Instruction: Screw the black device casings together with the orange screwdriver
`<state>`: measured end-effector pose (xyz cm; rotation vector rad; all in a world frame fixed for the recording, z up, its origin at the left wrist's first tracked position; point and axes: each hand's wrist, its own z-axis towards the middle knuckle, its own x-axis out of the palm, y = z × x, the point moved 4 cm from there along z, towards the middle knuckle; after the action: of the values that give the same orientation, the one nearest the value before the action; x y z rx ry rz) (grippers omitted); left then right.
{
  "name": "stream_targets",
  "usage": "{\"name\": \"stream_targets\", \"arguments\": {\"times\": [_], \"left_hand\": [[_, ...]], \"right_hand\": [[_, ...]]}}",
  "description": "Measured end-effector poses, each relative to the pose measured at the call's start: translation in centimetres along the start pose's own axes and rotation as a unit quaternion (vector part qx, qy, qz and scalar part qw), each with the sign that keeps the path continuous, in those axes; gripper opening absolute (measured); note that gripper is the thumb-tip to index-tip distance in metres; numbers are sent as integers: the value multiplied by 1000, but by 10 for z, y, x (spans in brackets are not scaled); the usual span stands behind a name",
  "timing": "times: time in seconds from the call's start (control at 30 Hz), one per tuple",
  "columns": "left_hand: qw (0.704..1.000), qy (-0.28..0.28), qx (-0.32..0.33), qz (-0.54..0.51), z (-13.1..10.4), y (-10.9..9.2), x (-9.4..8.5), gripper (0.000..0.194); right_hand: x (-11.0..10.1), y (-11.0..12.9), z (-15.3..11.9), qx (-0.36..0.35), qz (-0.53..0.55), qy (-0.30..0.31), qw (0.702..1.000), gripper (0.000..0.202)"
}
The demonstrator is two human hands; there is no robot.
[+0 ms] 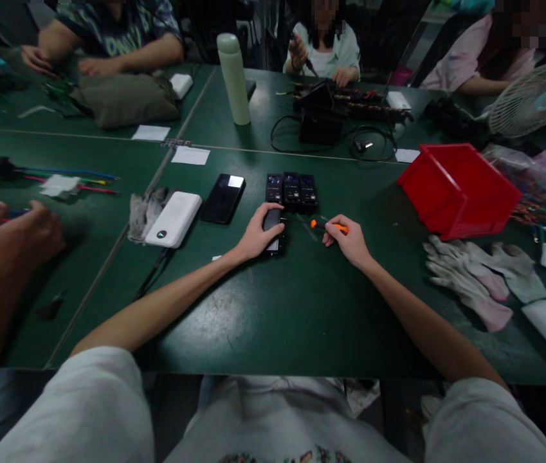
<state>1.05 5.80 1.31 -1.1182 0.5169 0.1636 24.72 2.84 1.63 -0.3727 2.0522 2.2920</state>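
Observation:
My left hand [259, 233] is closed around a small dark rectangular device [271, 222] lying on the green table. Beyond it stand three similar black devices [291, 189] side by side, the leftmost very near my fingertips. To the right, my right hand [348, 239] pinches an orange-and-black tool [334, 227], held level just above the table. The tool's orange end points left toward the device, and a gap separates the two. Any thin tip on the tool is too small to make out.
A black phone [223, 199] and white power bank [175, 219] lie left on the table [273, 321]. A green bottle [235, 80] stands beyond. Right are a red bin [460, 190] and gloves [475, 276]. Another person's hand [12, 238] is far left; people sit opposite.

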Motion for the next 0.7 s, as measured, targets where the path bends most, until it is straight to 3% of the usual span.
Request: {"name": "stream_targets", "arguments": {"times": [0.7], "left_hand": [[1000, 2, -5, -7, 0, -1, -1, 37]], "right_hand": [[0, -3, 1, -6, 3, -5, 1000, 30]]}}
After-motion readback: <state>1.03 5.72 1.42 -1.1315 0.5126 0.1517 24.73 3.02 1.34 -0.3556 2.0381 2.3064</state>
